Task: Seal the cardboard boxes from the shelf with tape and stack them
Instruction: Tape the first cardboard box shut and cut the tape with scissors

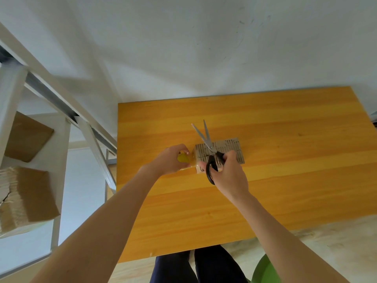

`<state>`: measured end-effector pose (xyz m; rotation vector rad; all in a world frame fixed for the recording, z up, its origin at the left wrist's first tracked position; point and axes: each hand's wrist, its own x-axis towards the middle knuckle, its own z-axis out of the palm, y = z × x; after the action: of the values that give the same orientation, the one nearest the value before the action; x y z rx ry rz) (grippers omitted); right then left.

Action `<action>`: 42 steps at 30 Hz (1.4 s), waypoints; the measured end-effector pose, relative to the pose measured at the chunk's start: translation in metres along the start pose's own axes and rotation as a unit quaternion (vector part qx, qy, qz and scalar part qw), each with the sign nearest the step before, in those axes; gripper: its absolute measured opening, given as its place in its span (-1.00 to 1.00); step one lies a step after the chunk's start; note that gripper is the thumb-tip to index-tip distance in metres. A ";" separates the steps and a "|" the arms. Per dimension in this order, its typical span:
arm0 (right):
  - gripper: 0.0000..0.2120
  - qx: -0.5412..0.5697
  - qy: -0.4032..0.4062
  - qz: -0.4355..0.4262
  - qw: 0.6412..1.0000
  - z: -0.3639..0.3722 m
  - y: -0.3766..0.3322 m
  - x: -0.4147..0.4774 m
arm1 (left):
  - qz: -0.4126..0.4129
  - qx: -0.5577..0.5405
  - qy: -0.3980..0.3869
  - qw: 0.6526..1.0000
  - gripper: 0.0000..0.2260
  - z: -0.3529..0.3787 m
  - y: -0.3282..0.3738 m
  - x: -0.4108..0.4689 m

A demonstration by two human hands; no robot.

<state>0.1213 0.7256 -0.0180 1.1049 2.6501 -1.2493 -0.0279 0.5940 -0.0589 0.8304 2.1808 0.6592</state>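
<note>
1. A small cardboard box (226, 149) lies on the orange wooden worktop (285, 180), near the middle and a bit to the left.
2. The top of the box looks closed, with dark printed lines on it. What is inside cannot be seen.
3. The right hand (228, 174) rests on the near part of the box. Its grip is wrapped around the black handles of a pair of scissors (210, 152).
4. The scissor blades are spread open in a V. They point away from the person, over the far edge of the box.
5. The left hand (170, 159) is just to the left of the box. Its grip is curled around a yellow tape roll (183, 158).
6. A shiny strip of tape (193, 163) runs from the roll to the left side of the box.
7. A white metal shelf (59, 139) stands to the left of the worktop, well apart from the hands.
8. On the shelf sits a brown box (26, 137), tilted on one corner.
9. Below it on the shelf is a pile of flat cardboard (22, 197) with a clear wrap under it.
10. The person's legs in dark trousers (195, 266) show at the near edge of the worktop.
11. Part of a green seat (265, 272) shows beside the legs, on the right.
</note>
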 end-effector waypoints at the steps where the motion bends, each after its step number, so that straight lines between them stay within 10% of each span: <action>1: -0.42 0.087 -0.043 0.012 0.995 -0.004 0.003 -0.010 | -0.003 -0.003 0.002 1.000 -0.66 0.000 0.000 0.000; 7: -0.32 0.167 -0.211 0.092 0.959 -0.003 0.044 -0.070 | -0.004 -0.031 -0.011 0.999 -0.61 -0.002 -0.003 0.002; 16: -0.31 0.187 -0.250 0.119 0.942 0.010 0.050 -0.082 | -0.021 -0.037 -0.016 0.999 -0.66 -0.004 0.001 0.005; 31: -0.35 0.228 -0.230 0.176 0.930 0.032 0.026 -0.034 | -0.031 -0.041 -0.006 0.999 -0.69 -0.003 0.009 0.004; 42: -0.47 0.193 -0.157 0.064 0.966 0.044 0.030 -0.028 | -0.074 -0.007 0.021 0.997 -0.67 -0.002 0.018 0.007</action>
<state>0.1484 0.6926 -0.0599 0.9879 2.1273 -1.7900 -0.0266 0.6105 -0.0490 0.6463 2.2470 0.6224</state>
